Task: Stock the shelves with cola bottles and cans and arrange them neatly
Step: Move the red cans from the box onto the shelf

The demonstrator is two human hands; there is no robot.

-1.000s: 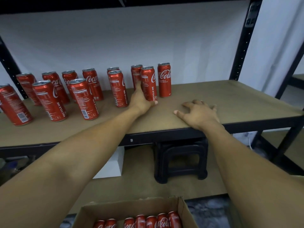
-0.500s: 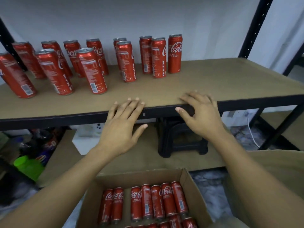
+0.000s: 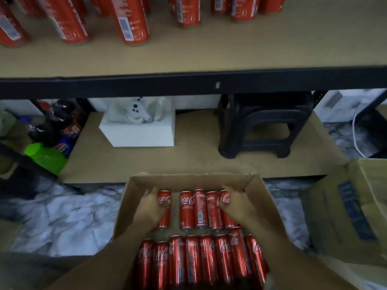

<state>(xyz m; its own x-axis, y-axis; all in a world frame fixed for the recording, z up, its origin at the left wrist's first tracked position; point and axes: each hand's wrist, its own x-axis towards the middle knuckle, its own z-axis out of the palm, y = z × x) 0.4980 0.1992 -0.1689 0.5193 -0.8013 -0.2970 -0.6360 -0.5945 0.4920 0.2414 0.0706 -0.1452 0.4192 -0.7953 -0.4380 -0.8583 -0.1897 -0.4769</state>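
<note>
Hands, since half a second ago: both have left the black front edge of the shelf and dropped into the open brown cardboard box (image 3: 194, 178) on the floor, and the view has tipped down with them.
Left hand (image 3: 149, 206): curls from the left round the left-end red can (image 3: 164, 206) of the far row. Blur hides how firm the grip is.
Right hand (image 3: 235, 206): mirrors it, with its fingers over the right-end red can (image 3: 225, 200) of the same row.
Far row: slim red cola cans lie on their sides, and three middle cans (image 3: 200, 208) sit between the two being gripped. A gap shows just beside the left-end can.
Near row (image 3: 201, 262): more red cans lie packed side by side, untouched.
Why the ends: probably because each outer can has free space beside it for the fingers, and one can per hand halves the trips.
Shelf: the tan fibreboard shelf (image 3: 209, 55) with its black metal edge sits above the box. Upright red cans (image 3: 134, 19) stand in loose rows along its back — only their lower halves show.
Under the shelf: a white box (image 3: 138, 135) and a black plastic stool (image 3: 261, 126) rest on the lower board.
Next step, as I judge it: lift both cans, turn them upright and set them in line with the standing ones.
</note>
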